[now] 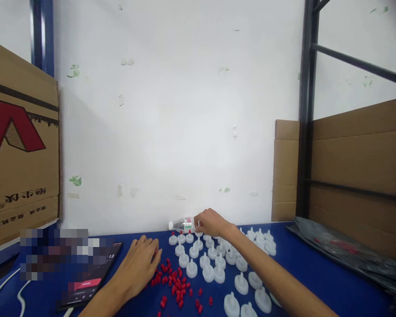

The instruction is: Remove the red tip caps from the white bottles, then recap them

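My right hand (213, 222) reaches to the back of the blue table, its fingers pinched over a white nozzle cap in the far row. Whatever sits between those fingertips is hidden. My left hand (141, 257) rests at the left edge of the loose red caps (176, 288), fingers curled down and close together; I cannot make out what they hold. Several white nozzle caps (208, 273) stand nozzle-up across the middle and right. Small red caps sit on the tips of three white nozzle caps (181, 238) in the far row, left of my right hand.
A clear plastic bottle (185, 225) lies on its side against the white wall. At the left are a phone (94, 275), white cables and a printed cardboard box (23, 145). A grey plastic bag (343, 246) lies at the right, by a black metal frame (305, 132).
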`<state>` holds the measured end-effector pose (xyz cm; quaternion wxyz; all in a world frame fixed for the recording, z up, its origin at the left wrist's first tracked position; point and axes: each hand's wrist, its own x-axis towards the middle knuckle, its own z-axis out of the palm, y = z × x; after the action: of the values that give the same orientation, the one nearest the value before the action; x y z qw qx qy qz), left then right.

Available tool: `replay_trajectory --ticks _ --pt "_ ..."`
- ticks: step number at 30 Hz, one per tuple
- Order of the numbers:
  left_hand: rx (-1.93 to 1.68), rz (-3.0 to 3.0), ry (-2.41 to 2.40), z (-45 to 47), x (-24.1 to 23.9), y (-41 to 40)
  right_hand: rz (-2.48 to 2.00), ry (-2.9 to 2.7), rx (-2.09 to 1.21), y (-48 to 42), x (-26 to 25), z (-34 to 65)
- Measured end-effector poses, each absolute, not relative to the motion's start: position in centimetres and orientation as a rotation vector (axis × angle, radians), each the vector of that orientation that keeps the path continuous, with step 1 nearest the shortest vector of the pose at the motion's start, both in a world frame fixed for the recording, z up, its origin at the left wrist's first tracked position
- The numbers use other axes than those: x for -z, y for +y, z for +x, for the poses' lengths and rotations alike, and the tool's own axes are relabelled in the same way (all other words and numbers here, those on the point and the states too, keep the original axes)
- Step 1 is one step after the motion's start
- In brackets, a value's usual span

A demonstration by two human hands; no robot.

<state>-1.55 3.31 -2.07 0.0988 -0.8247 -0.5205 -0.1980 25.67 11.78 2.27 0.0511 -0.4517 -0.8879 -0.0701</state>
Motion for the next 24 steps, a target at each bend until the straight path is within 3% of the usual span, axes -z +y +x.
replay_trajectory --ticks 12,24 --pt "0.501 -2.507 -1.431 -1.3 2.0 3.1 -1.372 -2.639 0.252 10.8 -2.6 25.2" --pt "0.792 -2.289 -1.476 -1.7 0.5 3.1 -1.264 -2.563 0.423 9.1 -3.0 23.1"
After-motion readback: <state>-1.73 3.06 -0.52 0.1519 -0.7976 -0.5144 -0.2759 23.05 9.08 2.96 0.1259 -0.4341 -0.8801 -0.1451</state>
